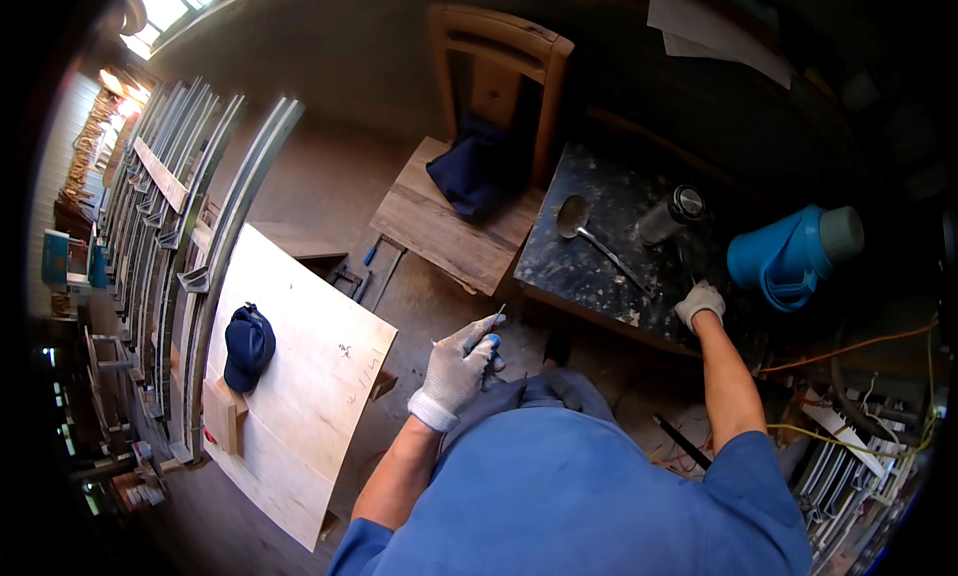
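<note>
Just above the lap, left hand in a whitish knit work glove, fingers bent and pinching a thin stick-like item; the item pokes up past the fingertips, too small to identify. Right arm reaches out; right hand, same kind of glove, is at the near edge of a black, pale-speckled tabletop, fingers curled, can't tell if it grips anything. Near it on the tabletop: long-handled metal ladle, bowl toward the far left; clear-sided cylindrical jar with metal lid; blue thermos flask with greyish-green cap, tilted in view, to the right of the hand. Left of the tabletop, brown wooden chair with dark navy cloth bundle on the seat. Farther left, pale plywood sheet, navy peaked cap lying on it. Beyond that, long grey metal rails, bunched side by side.
</note>
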### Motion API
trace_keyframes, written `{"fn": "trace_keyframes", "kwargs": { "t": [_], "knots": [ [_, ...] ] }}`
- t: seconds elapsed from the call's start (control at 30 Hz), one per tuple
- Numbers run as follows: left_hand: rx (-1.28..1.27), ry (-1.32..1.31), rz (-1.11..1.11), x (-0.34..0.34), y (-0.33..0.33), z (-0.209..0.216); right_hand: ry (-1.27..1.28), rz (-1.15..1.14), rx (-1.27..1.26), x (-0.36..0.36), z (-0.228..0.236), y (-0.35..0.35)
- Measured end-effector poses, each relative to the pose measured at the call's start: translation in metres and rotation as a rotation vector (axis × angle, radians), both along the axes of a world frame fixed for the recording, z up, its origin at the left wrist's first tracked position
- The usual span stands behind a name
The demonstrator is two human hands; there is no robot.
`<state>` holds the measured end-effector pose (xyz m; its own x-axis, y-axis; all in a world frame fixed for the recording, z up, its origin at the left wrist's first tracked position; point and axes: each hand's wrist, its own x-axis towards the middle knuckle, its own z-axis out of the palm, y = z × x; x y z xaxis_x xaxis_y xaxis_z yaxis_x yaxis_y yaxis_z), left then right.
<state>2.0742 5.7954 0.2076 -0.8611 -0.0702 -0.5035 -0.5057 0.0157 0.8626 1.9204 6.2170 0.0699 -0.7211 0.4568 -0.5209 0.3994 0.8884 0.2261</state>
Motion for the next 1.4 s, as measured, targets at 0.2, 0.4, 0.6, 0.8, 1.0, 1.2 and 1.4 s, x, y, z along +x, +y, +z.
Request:
{"fn": "trace_keyframes", "kwargs": {
  "t": [0.2, 0.4, 0.6, 0.8, 1.0, 1.2, 1.4],
  "knots": [
    [-0.014, 0.03, 0.045, 0.01, -0.019, -0.007, 0.057, -0.526, -0.671, 0.03, 0.011, 0.014],
    [0.065, 0.152, 0.046, 0.01, -0.028, -0.026, -0.188, -0.983, -2.023, 0.072, 0.024, 0.027],
    [-0.078, 0.14, -0.017, 0.007, -0.036, -0.017, -0.219, -0.297, -1.573, 0.079, 0.101, -0.123],
    [-0.305, 0.255, -0.022, 0.014, -0.043, -0.019, -0.101, 0.32, -1.148, 0.096, 0.125, -0.208],
    [-0.627, 0.347, -0.054, 0.02, -0.046, -0.019, 0.056, 0.521, -1.11, 0.098, 0.14, -0.228],
    [-0.716, 0.287, -0.072, 0.021, -0.048, -0.018, 0.2, 0.696, -0.998, 0.098, 0.134, -0.234],
    [-0.788, 0.274, -0.123, 0.02, -0.046, -0.023, 0.261, 0.743, -0.924, 0.1, 0.13, -0.238]
  ]
}}
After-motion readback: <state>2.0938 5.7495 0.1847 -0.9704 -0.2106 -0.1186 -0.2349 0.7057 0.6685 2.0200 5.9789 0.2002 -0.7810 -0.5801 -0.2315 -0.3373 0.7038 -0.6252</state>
